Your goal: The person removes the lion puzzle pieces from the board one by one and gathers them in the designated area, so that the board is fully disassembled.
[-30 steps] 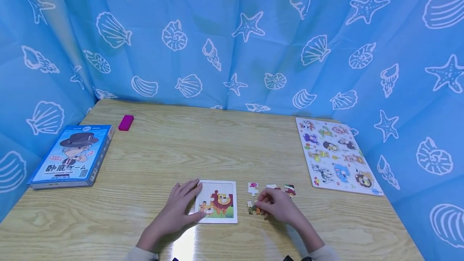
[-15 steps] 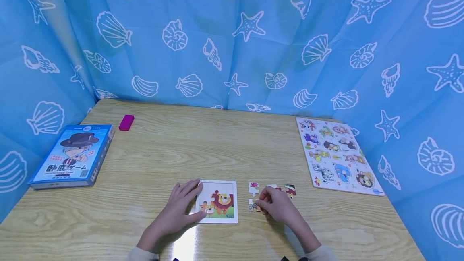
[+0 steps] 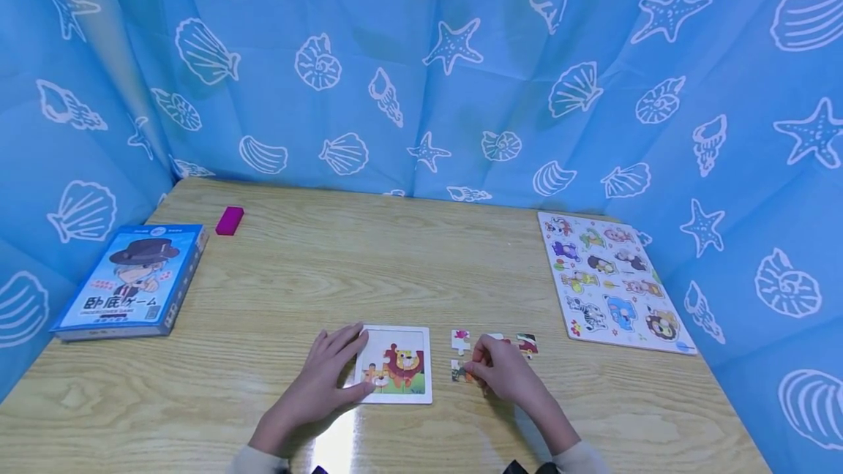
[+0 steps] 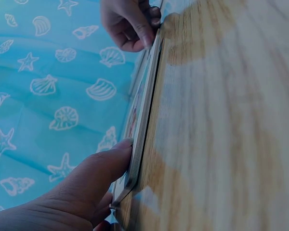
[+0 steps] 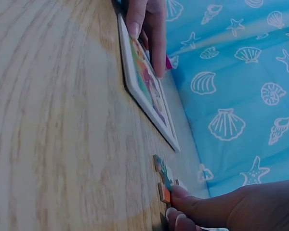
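My left hand rests over the left side of a small white-framed jigsaw tray, thumb on its near left part and fingers along the far left side. Joined pieces inside form a lion picture; the tray's upper left shows bare. Just right of the tray, my right hand pinches a small jigsaw piece between thumb and fingers, low at the tabletop. In the right wrist view the thumb presses on the piece, which has an orange edge. My fingers hide part of it.
Loose jigsaw pieces lie around my right hand: a pink-marked one and a dark red and green one. An animal puzzle board lies at the right. A blue game box and a magenta block are at the left.
The piece under my right fingers has shifted slightly away from me, and the orange bits below it no longer show as much. My left hand and the tray stay put.
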`<state>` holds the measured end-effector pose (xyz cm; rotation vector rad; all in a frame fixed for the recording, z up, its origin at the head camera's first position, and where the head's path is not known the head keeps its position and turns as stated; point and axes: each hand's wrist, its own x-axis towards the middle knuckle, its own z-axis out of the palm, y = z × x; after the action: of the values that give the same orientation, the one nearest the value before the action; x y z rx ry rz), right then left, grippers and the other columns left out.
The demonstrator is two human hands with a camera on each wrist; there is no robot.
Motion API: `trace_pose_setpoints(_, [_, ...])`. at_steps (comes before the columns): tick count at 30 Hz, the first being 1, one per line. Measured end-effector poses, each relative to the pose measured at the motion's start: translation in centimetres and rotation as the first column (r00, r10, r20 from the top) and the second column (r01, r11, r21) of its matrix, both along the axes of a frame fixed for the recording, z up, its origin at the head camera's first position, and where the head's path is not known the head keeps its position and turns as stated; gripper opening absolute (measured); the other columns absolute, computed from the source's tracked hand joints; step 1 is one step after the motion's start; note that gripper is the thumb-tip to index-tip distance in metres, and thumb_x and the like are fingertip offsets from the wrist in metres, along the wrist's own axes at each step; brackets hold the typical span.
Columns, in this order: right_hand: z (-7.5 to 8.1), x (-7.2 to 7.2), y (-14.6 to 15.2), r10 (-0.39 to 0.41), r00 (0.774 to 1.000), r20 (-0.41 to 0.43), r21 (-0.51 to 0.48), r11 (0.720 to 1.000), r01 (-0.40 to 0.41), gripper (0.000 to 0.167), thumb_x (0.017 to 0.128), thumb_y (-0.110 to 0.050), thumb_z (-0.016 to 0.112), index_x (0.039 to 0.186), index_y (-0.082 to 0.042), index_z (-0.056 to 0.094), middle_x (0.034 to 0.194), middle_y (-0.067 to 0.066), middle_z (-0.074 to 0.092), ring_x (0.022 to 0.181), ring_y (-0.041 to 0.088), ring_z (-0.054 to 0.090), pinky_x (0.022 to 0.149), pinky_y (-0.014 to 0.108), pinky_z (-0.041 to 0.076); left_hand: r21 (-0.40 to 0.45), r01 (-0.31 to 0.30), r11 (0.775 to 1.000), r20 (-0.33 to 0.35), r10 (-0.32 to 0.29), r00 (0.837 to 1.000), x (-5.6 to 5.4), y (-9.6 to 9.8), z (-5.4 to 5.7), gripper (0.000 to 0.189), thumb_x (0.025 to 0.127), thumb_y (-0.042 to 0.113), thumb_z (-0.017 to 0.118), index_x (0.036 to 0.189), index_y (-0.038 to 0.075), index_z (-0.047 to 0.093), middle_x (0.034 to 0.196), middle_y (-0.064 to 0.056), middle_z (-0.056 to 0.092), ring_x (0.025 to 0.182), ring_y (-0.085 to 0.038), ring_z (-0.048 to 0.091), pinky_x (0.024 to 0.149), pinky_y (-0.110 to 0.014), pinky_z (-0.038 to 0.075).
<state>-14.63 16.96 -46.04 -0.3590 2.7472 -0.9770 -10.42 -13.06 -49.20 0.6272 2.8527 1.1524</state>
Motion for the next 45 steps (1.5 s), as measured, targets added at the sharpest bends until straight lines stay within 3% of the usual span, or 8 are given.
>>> trace_pose_setpoints(8, [0.0,-0.2,0.1,-0.012,0.997,0.077,-0.064,0.998,0.017,0.020,0.086,-0.005,0.068,0.077,-0.007,0.051,0.058,0.000,0.053,0.048,0.011,0.052,0.041,0.024,0.047,0.002,-0.006,1.000,-0.012,0.006,1.000,-0.1,0.0,0.0,0.077,0.084,0.043,0.068,0.141,-0.001,0.041,0.150,-0.015,0.030,0.137,-0.036,0.022,0.111,-0.054,0.000])
trace_pose_setpoints(24, [-0.1,-0.2,0.3,-0.005,0.996,0.092,-0.089,0.996,0.013,0.018,0.086,-0.003,0.067,0.078,-0.005,0.052,0.058,0.001,0.052,0.046,0.010,0.052,0.041,0.025,0.049,-0.009,-0.001,1.000,-0.015,0.001,1.000,-0.1,0.1,0.0,0.076,0.084,0.040,0.070,0.140,-0.003,0.041,0.149,-0.017,0.031,0.137,-0.037,0.022,0.111,-0.055,0.001])
trace_pose_setpoints(27, [-0.1,-0.1,0.4,-0.001,0.997,0.073,-0.089,0.996,0.007,0.018,0.086,-0.004,0.068,0.077,-0.005,0.052,0.056,0.000,0.052,0.045,0.010,0.052,0.041,0.025,0.049,-0.002,0.005,1.000,-0.010,-0.005,1.000,-0.1,0.1,0.0,0.075,0.084,0.038,0.070,0.140,-0.004,0.041,0.149,-0.017,0.031,0.136,-0.038,0.022,0.111,-0.056,0.001])
trace_pose_setpoints(35, [0.8,-0.6,-1.2,-0.009,0.994,-0.111,0.017,1.000,0.011,0.024,0.084,-0.015,0.073,0.073,-0.011,0.052,0.061,-0.005,0.044,0.055,0.010,0.039,0.048,0.023,0.031,0.007,0.004,1.000,-0.013,-0.004,1.000,0.0,-0.1,0.0,0.075,0.084,0.035,0.071,0.139,-0.004,0.041,0.148,-0.018,0.032,0.136,-0.039,0.023,0.110,-0.056,0.001])
trace_pose_setpoints(45, [1.3,-1.8,-4.4,0.057,0.990,-0.128,0.025,0.998,-0.054,0.020,0.085,-0.014,0.071,0.076,-0.011,0.054,0.063,-0.004,0.046,0.055,0.010,0.041,0.048,0.022,0.034,0.003,0.007,1.000,-0.019,-0.007,1.000,0.0,-0.1,0.0,0.075,0.084,0.038,0.069,0.139,-0.004,0.042,0.148,-0.018,0.032,0.136,-0.039,0.023,0.110,-0.056,0.001])
